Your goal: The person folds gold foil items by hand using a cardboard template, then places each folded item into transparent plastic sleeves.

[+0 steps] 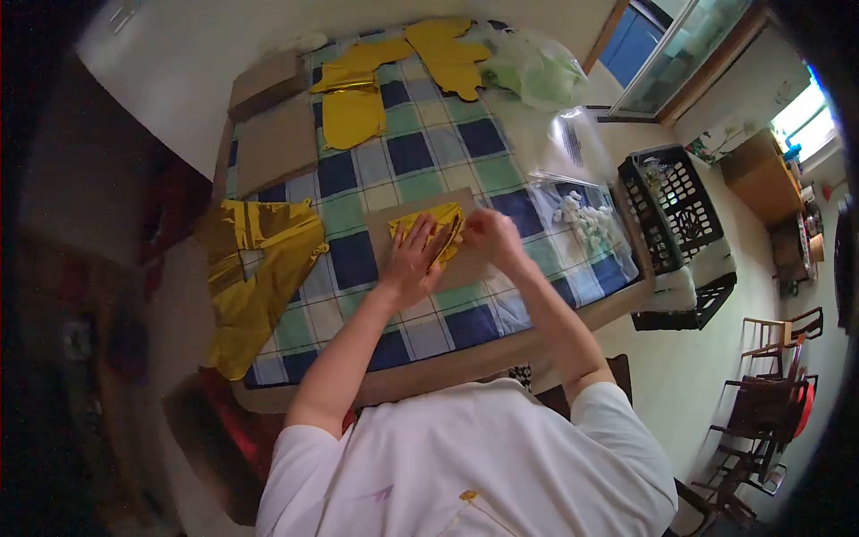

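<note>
A folded piece of gold foil [403, 221] lies on a flat cardboard sheet [380, 234] on the checked cloth. My left hand [413, 258] rests flat on the foil, its fingers stretched out and a little apart. At the foil's right edge is my right hand [492, 237], its fingers pressed together close to the foil; what they hold, if anything, is too small to make out. A large flat gold foil shape [259, 295] hangs over the table's left edge. More gold foil shapes [353, 116] lie toward the back of the table.
Cardboard pieces [277, 148] lie at the back left. Clear plastic bags [546, 76] and small white items [586, 219] are on the right side of the table. Black crates [676, 206] stand just beyond its right edge. Wooden chairs [761, 403] are farther right.
</note>
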A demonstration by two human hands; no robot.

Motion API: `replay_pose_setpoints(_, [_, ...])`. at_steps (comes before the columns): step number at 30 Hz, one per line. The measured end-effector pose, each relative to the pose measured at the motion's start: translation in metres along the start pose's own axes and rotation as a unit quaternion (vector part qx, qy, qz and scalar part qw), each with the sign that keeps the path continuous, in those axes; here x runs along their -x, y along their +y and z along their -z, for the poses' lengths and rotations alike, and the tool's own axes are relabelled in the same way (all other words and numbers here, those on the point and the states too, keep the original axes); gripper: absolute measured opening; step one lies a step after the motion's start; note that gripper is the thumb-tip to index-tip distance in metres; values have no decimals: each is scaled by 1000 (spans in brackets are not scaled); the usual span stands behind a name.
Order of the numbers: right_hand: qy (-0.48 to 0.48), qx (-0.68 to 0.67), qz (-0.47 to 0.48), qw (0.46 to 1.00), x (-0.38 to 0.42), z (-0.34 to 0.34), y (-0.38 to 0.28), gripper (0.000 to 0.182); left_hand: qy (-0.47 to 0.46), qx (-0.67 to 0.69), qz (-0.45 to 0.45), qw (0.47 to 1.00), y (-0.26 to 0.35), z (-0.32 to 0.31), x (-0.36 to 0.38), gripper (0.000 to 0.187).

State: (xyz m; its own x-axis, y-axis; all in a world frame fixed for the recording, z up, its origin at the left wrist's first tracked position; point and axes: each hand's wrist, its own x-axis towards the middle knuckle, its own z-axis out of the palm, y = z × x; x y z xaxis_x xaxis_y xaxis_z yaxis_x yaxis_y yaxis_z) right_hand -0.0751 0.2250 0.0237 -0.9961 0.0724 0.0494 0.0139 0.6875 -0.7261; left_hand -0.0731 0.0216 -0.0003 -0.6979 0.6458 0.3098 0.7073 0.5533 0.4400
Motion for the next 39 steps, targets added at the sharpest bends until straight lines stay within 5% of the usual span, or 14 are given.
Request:
replay_pose_setpoints(4, [38,4,-8,999,10,-22,-2,31,-11,-11,8,1000,-2,0,0,64])
replay_pose_setpoints(13, [18,142,250,958,66,-30,6,41,28,0,-12,1000,-5,-6,1,64])
replay_pose_setpoints(39, [105,87,180,974,62,-26,-6,37,3,-11,7,1000,-2,1,-2,65])
